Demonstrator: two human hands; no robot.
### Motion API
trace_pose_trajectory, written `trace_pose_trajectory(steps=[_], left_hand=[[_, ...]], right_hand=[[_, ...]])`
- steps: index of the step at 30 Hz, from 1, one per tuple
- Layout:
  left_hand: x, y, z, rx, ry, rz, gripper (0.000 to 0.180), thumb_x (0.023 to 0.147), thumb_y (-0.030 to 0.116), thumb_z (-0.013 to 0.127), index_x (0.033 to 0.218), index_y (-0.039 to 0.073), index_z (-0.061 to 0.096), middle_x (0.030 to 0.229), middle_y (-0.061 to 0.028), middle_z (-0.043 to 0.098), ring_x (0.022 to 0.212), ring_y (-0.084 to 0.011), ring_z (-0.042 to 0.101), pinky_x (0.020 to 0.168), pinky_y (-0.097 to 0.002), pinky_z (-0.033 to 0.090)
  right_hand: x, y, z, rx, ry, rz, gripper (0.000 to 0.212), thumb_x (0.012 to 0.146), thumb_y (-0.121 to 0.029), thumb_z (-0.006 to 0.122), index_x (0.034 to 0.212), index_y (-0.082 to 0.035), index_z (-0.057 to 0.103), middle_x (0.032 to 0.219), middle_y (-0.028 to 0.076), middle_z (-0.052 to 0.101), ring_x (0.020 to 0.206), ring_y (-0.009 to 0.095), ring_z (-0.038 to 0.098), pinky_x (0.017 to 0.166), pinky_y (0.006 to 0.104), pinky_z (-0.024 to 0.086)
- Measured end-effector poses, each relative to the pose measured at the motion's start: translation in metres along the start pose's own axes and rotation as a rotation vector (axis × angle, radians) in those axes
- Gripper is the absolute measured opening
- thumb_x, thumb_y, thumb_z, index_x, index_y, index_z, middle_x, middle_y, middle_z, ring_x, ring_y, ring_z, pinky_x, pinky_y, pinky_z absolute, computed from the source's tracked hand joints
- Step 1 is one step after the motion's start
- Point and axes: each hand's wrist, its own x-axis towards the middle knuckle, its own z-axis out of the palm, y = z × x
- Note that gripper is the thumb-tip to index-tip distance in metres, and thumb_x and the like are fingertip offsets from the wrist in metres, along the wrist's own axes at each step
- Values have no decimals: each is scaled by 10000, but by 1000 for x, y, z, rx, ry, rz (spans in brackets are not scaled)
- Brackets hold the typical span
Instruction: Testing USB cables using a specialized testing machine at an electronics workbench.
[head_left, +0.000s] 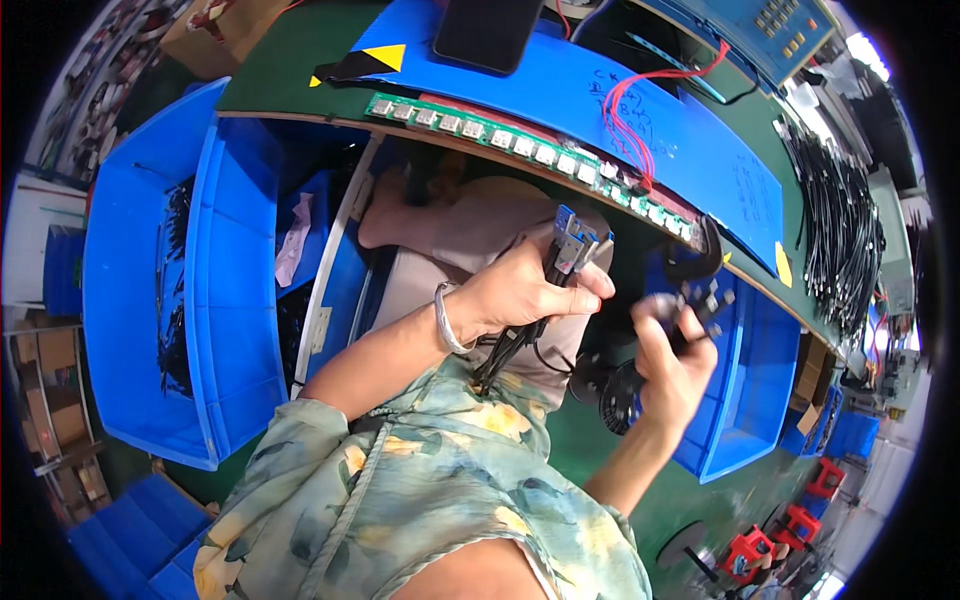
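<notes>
My left hand (pixel 525 290) is closed around a bundle of black cables (pixel 512 350) in front of my lap. Their blue and silver plugs (pixel 575 243) stick up above the fingers. To the right, my right hand (pixel 676 362) has its fingers curled round some black cable ends (pixel 690 318) with pale metal tips, partly blurred. Beyond both hands, a long green circuit board (pixel 520 140) with a row of white and silver sockets lies along the bench edge. Neither hand touches it. Red wires (pixel 625 125) run to its right part.
Blue bins stand at my left (pixel 235 290) and right (pixel 745 390). A blue sheet (pixel 560 95) covers part of the green bench, with a dark phone (pixel 487 35) on it. Black cables (pixel 840 230) lie bunched at the right. A blue instrument (pixel 760 30) sits at the back.
</notes>
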Motion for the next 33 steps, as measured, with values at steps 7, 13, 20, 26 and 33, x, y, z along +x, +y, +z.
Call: trace_pose_trajectory(steps=[7, 13, 20, 26, 33], left_hand=[[-4, 10, 3, -66, -150, -193, 371, 732, 17, 580, 1089, 15, 480, 712, -9, 537, 544, -64, 454, 471, -199, 360], [-11, 12, 3, -186, -5, -131, 235, 762, 93, 596, 956, -36, 562, 806, -89, 604, 718, -125, 573, 637, -236, 460], [-16, 18, -12, -28, 157, -24, 173, 773, 102, 563, 900, -12, 587, 778, -61, 611, 593, -96, 554, 553, -215, 433], [-14, 27, 11, 97, 45, 55, 110, 762, 60, 573, 826, -28, 557, 681, -78, 595, 532, -119, 572, 477, -221, 445], [-12, 17, -24, -64, 339, 56, 189, 777, 151, 594, 824, -32, 580, 670, -97, 593, 446, -89, 476, 436, -200, 381]], right_hand=[[15, -8, 48, 191, 1, -110, 97, 713, 11, 626, 804, 8, 593, 677, 19, 579, 498, 27, 462, 397, 143, 300], [18, -1, 41, 232, 40, -107, 88, 699, 32, 630, 773, 0, 596, 622, -15, 539, 427, 8, 371, 366, 160, 217], [19, -16, 22, 134, 18, -76, 109, 673, 39, 652, 760, -8, 605, 608, -29, 525, 419, 5, 350, 363, 164, 200], [19, -23, 50, 40, -87, -173, 63, 683, 14, 650, 729, -14, 618, 579, -48, 518, 480, 11, 422, 417, 159, 281], [-10, 28, -36, -208, 299, -11, 87, 733, -66, 627, 668, -36, 577, 580, -21, 527, 405, -3, 343, 355, 159, 206]])
